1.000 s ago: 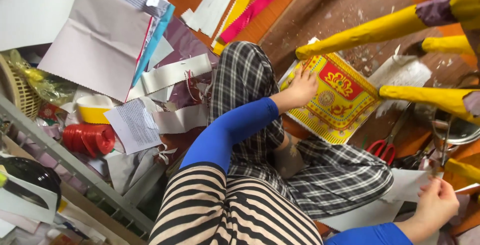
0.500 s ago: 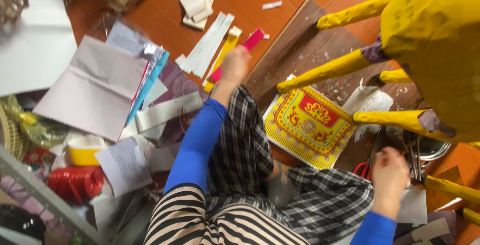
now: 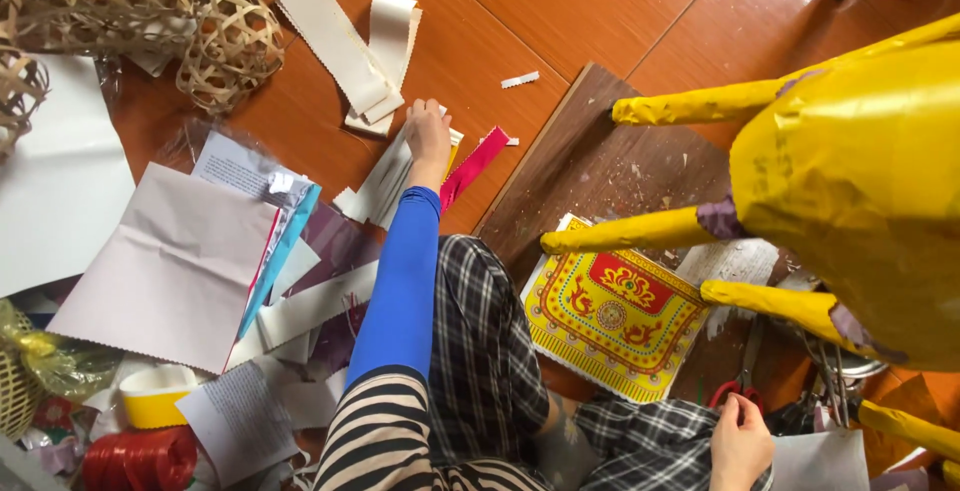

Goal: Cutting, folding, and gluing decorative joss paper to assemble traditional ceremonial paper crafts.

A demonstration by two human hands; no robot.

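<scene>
Left hand (image 3: 428, 131) is reaching forward across the floor (image 3: 600, 11), fingers curled down onto a white paper strip (image 3: 385, 176) lying just beside a pink strip (image 3: 472, 168); whether it is gripping the paper or only pressing on it cannot be told. Right hand (image 3: 740, 441) is resting near the lap, fingers closing loosely at the red-handled scissors (image 3: 745, 371), and a firm hold cannot be confirmed. More cut white strips (image 3: 345, 51) are lying farther out, apart from the reaching hand. A yellow paper-covered figure (image 3: 850, 191) is standing on stick legs over a dark board (image 3: 600, 166), and most of its body is showing a yellow skin, with purple patches at leg joints where covering appears incomplete. A printed yellow-and-red sheet (image 3: 615, 321) is lying on the board edge, uncut as far as can be seen. Woven bamboo frames (image 3: 150, 21) are sitting bare at the far left. Loose sheets (image 3: 170, 271) and a red ribbon spool (image 3: 140, 461) are lying scattered about. Judgement: covering is well advanced on the yellow figure, while decoration and the bare frames are remaining.
</scene>
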